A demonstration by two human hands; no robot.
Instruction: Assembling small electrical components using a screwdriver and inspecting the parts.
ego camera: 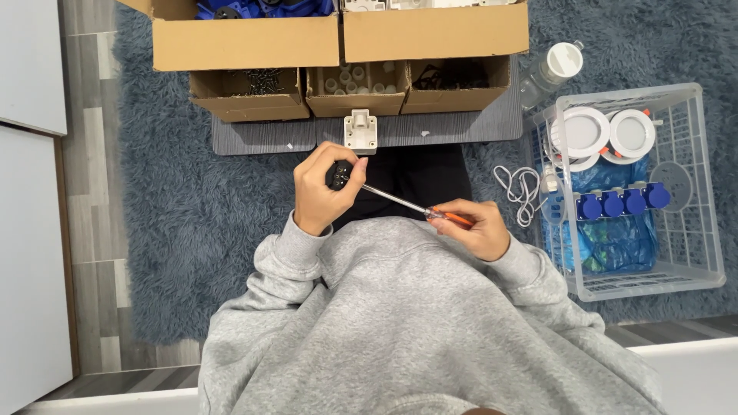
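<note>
Left hand [321,194] gripping black part [339,174], right hand [475,227] holding orange-handled screwdriver [415,206] against it

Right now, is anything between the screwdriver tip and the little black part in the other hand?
Nothing visible. The right hand holds the screwdriver, whose shaft runs clear to the black part in the left hand.

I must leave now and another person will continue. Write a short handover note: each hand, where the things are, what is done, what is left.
Left hand: holds a small black part, fingers closed around it.
Right hand: grips an orange-handled screwdriver; its tip meets the black part.
Nearby: a white plastic housing lies on the grey mat. Three small cardboard boxes behind it hold small parts. The white wire basket on the right holds round white fittings and blue sockets.
Done: black part picked up, screwdriver engaged.
Left: whether the screw is tight cannot be seen; the white housing lies apart, not yet joined.
</note>
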